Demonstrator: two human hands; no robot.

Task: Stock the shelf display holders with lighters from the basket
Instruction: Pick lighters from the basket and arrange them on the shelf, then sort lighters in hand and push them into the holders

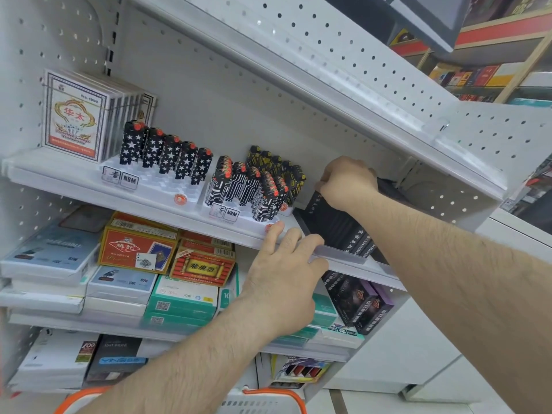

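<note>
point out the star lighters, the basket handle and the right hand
star lighters (165,152): head view, on the body of the middle lighter in the row
basket handle (276,394): head view, on the orange bar near the bottom edge
right hand (348,182): head view, on the back of the hand

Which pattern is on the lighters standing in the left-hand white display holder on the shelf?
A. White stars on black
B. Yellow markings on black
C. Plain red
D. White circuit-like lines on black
A: the lighters in the left-hand holder are black with white stars and red-orange tops; the line-patterned and yellow-marked ones stand in the holder to its right.
</note>
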